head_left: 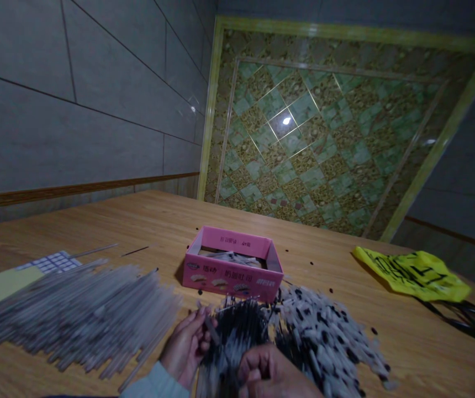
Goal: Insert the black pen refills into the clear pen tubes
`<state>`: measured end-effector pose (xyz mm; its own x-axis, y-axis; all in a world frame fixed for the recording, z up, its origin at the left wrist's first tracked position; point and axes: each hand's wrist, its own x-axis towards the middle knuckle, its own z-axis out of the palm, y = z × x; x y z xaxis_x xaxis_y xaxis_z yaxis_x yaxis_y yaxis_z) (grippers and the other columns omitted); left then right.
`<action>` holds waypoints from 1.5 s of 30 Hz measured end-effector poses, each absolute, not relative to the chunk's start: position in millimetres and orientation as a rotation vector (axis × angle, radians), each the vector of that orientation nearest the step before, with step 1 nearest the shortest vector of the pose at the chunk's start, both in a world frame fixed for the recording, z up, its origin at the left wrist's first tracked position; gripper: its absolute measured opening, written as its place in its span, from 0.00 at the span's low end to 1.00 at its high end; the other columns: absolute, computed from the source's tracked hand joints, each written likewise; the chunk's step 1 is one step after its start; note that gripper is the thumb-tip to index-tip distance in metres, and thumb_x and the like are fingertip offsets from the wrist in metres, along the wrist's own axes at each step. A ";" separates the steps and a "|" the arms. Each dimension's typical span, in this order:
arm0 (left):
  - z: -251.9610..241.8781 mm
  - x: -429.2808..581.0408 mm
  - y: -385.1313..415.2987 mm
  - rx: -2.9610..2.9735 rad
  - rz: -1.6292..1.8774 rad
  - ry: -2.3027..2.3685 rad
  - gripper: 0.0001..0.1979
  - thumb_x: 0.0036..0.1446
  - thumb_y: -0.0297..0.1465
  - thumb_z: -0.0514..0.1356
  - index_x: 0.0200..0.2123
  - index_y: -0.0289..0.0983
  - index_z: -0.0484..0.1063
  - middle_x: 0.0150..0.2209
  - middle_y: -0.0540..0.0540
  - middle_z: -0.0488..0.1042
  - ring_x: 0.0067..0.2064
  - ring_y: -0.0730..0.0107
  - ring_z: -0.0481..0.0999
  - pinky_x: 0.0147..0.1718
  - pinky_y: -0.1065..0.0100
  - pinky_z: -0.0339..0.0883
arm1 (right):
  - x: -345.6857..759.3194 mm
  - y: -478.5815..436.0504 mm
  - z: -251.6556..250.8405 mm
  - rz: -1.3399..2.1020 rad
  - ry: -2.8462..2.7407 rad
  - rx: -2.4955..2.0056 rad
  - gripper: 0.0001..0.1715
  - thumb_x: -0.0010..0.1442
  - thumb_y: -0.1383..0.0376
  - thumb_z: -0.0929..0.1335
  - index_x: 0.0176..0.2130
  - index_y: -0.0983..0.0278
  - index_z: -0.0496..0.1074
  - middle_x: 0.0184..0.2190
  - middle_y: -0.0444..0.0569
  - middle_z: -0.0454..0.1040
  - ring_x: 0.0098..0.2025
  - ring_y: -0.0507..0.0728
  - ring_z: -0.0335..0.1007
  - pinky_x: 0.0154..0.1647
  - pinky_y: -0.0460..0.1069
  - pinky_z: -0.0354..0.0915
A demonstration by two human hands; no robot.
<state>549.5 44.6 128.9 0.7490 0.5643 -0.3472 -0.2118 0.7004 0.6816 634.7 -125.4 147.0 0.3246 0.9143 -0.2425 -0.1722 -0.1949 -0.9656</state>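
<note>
The left hand (188,344) pinches a slim, greyish translucent tube (211,331); the right hand (276,373) is curled, its contents unclear. Between them spread thin dark sticks (243,320); beyond, a pink rectangular cardboard box (231,281) sits on the brown wood-grain worktop (146,213).

A slim grey translucent tube (212,330), held aslant, shows at the left fringe of a dense bundle of thin dark sticks (243,318) toward the near edge of the desk (337,265). Nearer the desk's left edge, clear straight tubes (96,309) lie roughly parallel in a broad heap; small whitish and black pieces (324,326) spread loosely right of the bundle.
</note>
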 end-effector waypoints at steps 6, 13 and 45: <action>129.2 547.1 41.3 0.746 0.479 0.525 0.10 0.46 0.30 0.63 0.32 0.33 0.68 0.22 0.48 0.73 0.18 0.82 0.65 0.13 0.82 0.52 | 633.7 -125.0 143.0 1.158 -0.764 -1.366 0.14 0.40 0.62 0.74 0.22 0.67 0.67 0.14 0.35 0.58 0.15 0.42 0.45 0.16 0.41 0.40; 135.2 545.0 33.1 0.905 0.382 0.465 0.14 0.49 0.38 0.61 0.34 0.34 0.66 0.22 0.48 0.75 0.18 0.81 0.68 0.14 0.81 0.55 | 630.1 -115.9 149.2 1.132 -0.715 -1.253 0.18 0.42 0.59 0.74 0.25 0.66 0.64 0.10 0.35 0.60 0.11 0.43 0.50 0.13 0.39 0.43; 145.1 543.6 34.7 0.150 0.270 0.515 0.11 0.60 0.22 0.47 0.32 0.30 0.67 0.25 0.44 0.75 0.20 0.78 0.75 0.16 0.81 0.71 | 688.8 -170.5 148.1 -0.237 -0.765 -2.945 0.13 0.52 0.74 0.63 0.36 0.63 0.73 0.34 0.52 0.75 0.38 0.59 0.71 0.32 0.47 0.56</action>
